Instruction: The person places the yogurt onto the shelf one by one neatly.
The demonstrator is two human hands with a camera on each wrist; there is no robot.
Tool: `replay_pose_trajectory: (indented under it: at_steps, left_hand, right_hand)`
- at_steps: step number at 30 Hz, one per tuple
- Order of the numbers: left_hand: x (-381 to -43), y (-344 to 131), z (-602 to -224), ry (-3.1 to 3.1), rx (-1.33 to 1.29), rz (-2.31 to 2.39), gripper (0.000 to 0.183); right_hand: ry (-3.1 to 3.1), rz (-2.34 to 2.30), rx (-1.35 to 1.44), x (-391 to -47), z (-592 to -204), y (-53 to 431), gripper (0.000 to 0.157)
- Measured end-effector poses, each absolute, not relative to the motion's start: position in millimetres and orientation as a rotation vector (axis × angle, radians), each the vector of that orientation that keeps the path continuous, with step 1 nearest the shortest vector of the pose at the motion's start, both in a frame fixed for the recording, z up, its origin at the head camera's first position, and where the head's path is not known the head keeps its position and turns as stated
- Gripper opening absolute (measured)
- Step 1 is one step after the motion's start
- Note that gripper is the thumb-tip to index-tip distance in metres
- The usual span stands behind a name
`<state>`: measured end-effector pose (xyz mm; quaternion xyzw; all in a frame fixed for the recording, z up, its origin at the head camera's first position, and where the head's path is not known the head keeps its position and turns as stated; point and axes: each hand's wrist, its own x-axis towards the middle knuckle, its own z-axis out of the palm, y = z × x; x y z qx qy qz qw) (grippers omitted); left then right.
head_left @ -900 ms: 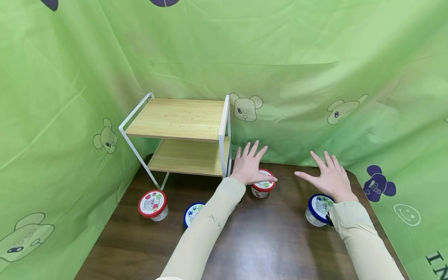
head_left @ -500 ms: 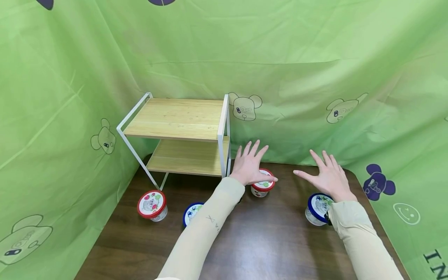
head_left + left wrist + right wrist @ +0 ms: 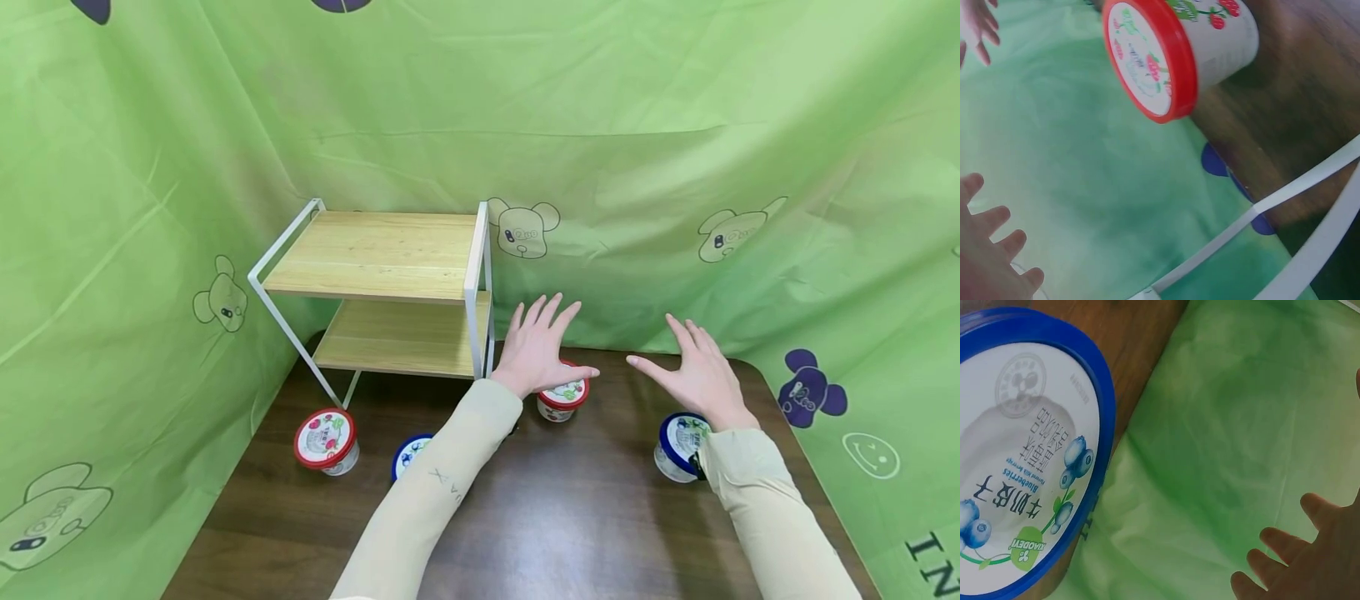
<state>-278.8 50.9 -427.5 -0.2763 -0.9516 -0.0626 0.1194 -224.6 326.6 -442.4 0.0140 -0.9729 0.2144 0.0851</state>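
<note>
My left hand (image 3: 534,354) hovers with fingers spread above the far middle of the table, holding nothing. Just beyond its thumb stands a red-lidded tub (image 3: 562,400), partly covered by the hand; strawberry-like fruit shows on this tub (image 3: 1160,56) in the left wrist view. My right hand (image 3: 705,379) is raised at the far right, thumb held apart and palm facing inward, nothing in it. Below it stands a blue-lidded tub (image 3: 678,450), whose blueberry-printed lid (image 3: 1029,450) fills the left of the right wrist view. Neither hand appears to touch a tub.
A two-tier wooden shelf (image 3: 375,258) with a white frame stands at the back left. Another red-lidded tub (image 3: 326,440) is in front of it. A second blue-lidded tub (image 3: 408,454) is partly behind my left forearm. Green cloth (image 3: 637,125) walls the dark wooden table (image 3: 555,517).
Both hands have risen slightly, and the right hand's fingers have drawn closer together. The view has shifted a little. The tubs and shelf stay where they were.
</note>
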Motion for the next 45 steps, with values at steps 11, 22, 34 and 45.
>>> replay_pose_trajectory:
  at_steps: [11, 22, 34, 45]
  left_hand:
    - [-270, 48, -414, -2.704, -0.82, -0.241, 0.098]
    - [-251, 39, -394, -2.435, -0.928, -0.427, 0.09]
    - [-222, 21, -371, -2.142, -1.017, -0.63, 0.085]
    - [-200, -13, -365, -2.032, -1.047, -0.797, 0.083]
  right_hand:
    - [-2.815, 0.732, 0.079, -225, -444, 317, 0.104]
    - [-2.782, 0.807, 0.096, -223, -439, 302, 0.099]
    - [-2.682, 0.931, 0.185, -222, -414, 269, 0.092]
    - [-2.612, 1.052, 0.253, -226, -392, 234, 0.085]
